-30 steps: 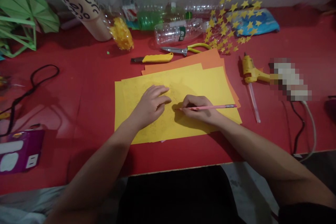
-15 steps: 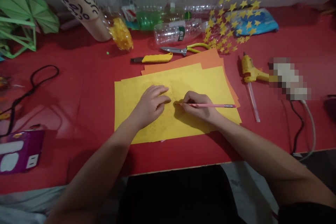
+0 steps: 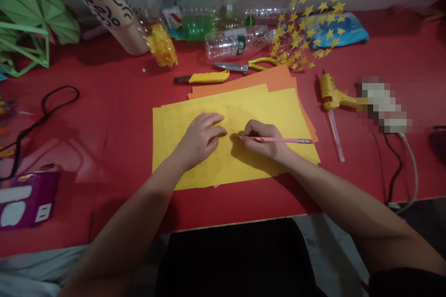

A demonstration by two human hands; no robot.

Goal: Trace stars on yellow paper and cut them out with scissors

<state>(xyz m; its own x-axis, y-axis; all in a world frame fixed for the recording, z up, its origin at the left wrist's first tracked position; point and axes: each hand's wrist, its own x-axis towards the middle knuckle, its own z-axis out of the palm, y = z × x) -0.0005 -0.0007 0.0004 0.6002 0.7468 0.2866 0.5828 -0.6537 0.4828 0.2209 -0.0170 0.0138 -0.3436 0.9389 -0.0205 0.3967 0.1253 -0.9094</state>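
Observation:
My right hand (image 3: 264,139) is closed around a pink pencil (image 3: 285,140), its tip down at the yellow paper (image 3: 285,106). Faint pencil marks cover part of the top sheet, mostly around and below my left hand (image 3: 202,138). That hand rests on the paper with its fingers spread and holds nothing. Yellow sheets overlap one another, and orange paper (image 3: 278,76) sticks out from under them at the back and right.
Behind the paper lie a yellow utility knife (image 3: 209,77), scissors (image 3: 232,67) and clear plastic bottles (image 3: 223,45). A yellow glue gun (image 3: 331,93) is at the right, with a purple box (image 3: 45,190) at the left. A white tumbler (image 3: 128,37) stands at the back.
Both hands and the pencil keep almost the same place on the paper. The whole view has shifted very slightly.

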